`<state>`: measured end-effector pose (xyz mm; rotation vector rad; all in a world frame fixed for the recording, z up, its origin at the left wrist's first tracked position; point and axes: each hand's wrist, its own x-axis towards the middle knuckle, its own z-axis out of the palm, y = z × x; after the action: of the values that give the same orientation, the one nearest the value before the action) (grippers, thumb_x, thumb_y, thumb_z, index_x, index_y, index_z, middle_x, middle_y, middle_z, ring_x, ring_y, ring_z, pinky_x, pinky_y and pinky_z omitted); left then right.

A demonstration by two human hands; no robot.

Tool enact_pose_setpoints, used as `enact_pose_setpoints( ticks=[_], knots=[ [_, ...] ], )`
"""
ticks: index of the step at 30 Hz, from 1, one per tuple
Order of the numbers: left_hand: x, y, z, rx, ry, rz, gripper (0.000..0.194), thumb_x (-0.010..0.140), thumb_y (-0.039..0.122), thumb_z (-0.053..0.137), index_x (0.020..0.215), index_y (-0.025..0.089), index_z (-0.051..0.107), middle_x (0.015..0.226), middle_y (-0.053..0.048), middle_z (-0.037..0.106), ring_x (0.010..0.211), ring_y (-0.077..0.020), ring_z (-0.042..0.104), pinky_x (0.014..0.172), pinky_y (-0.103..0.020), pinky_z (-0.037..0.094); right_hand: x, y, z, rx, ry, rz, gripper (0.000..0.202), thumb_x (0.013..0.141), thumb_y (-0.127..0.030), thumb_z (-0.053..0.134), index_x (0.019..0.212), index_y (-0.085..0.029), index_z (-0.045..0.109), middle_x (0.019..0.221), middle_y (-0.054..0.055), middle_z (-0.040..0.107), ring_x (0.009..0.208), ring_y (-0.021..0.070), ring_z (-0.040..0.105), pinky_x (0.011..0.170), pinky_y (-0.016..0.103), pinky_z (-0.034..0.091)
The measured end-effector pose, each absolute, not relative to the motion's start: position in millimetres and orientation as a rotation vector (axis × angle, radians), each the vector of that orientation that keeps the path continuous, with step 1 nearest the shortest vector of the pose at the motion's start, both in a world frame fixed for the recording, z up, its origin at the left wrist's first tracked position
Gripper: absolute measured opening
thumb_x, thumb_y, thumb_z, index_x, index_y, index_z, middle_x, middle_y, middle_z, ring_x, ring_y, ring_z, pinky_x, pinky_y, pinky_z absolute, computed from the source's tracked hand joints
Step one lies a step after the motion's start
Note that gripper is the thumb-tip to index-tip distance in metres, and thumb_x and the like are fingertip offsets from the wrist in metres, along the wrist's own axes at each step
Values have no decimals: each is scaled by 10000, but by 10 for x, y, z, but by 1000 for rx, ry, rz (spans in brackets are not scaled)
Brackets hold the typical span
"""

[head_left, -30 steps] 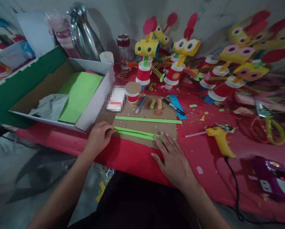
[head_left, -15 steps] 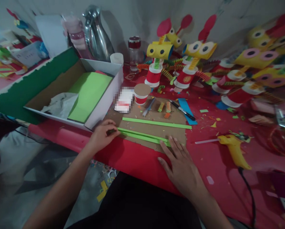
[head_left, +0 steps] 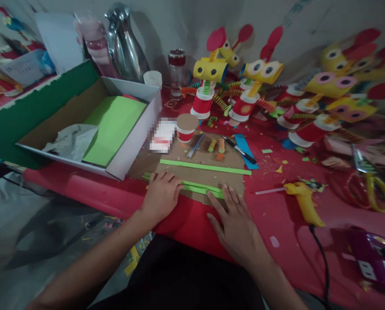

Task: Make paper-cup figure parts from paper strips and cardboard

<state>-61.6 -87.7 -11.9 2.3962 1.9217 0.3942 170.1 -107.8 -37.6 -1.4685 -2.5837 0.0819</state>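
A folded green paper strip (head_left: 200, 187) lies along the near edge of a brown cardboard sheet (head_left: 182, 156). My left hand (head_left: 162, 193) is bent over its left part, fingers close together and pressed onto the paper. The strip's left end sticks out past those fingers. On the right end rests my right hand (head_left: 235, 217), open, with spread fingers flat on the paper and the thumb apart. A second green strip (head_left: 205, 166) lies straight across the cardboard, just beyond both hands, touched by neither.
Behind the strips are a paper cup (head_left: 186, 128), pens (head_left: 196, 145), and folded paper springs (head_left: 221, 145). An open box (head_left: 132, 148) stands left. Paper-cup robot figures (head_left: 202, 103) line the back. A yellow glue gun (head_left: 303, 202), scissors (head_left: 371, 185) and a purple device (head_left: 369, 258) lie right.
My left hand has moved right, from pinching the strip's left end to pressing farther along it. My right hand stays on the right end. The view has shifted slightly.
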Motion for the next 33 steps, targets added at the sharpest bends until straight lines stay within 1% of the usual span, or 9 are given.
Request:
enact_pose_setpoints(
  ticks=[3,6,10,14,19,24,29,33],
  knots=[
    [-693,-896,-117,2323,2023,362,173,908,299,513,840,205,641,956,-82,645,913,-268,523,754,-428,361,1697,-1082,-386,-1468,-2574,78,526,928,-373,468,1435,-245,415,1556,156,261,1411,346,275,1102,539,311],
    [-801,-919,-146,2240,2060,422,137,888,286,542,834,215,646,970,-83,620,903,-255,513,729,-399,373,1697,-1080,-398,-1472,-2573,65,522,933,-373,458,1435,-239,415,1556,167,254,1414,346,268,1101,539,310],
    [-969,-946,-244,2137,2150,577,77,843,249,586,821,211,650,976,-85,561,925,-247,512,790,-409,404,1700,-1082,-411,-1463,-2568,74,527,933,-386,452,1440,-249,403,1563,147,244,1414,337,274,1100,536,316],
    [-1108,-971,-295,2052,2202,696,71,836,210,565,812,199,630,1016,-93,513,939,-243,517,829,-413,434,1705,-1090,-426,-1472,-2551,88,544,930,-381,459,1454,-266,372,1574,116,225,1418,332,267,1100,544,317],
    [-1226,-973,-286,1960,2199,756,100,850,209,550,751,197,559,918,-67,517,912,-227,535,845,-385,452,1706,-1086,-438,-1458,-2565,68,531,938,-384,439,1448,-242,388,1567,151,231,1418,341,264,1095,542,321],
    [-1324,-941,-283,1980,2186,715,167,842,228,591,693,194,524,822,-38,519,819,-203,547,759,-347,453,1709,-1084,-431,-1444,-2574,30,521,941,-387,429,1438,-229,409,1550,170,268,1415,342,269,1098,533,318],
    [-1389,-924,-270,1994,2124,716,205,845,225,599,663,190,511,809,-29,526,764,-175,546,706,-314,443,1707,-1091,-427,-1451,-2572,17,529,936,-385,442,1442,-238,401,1553,164,263,1410,337,284,1104,527,309],
    [-1386,-926,-279,1978,2152,704,165,841,210,604,705,189,513,819,-33,532,774,-184,546,711,-317,443,1708,-1089,-434,-1436,-2586,-1,533,934,-381,449,1443,-231,400,1540,181,285,1406,344,288,1099,527,313]
  ],
)
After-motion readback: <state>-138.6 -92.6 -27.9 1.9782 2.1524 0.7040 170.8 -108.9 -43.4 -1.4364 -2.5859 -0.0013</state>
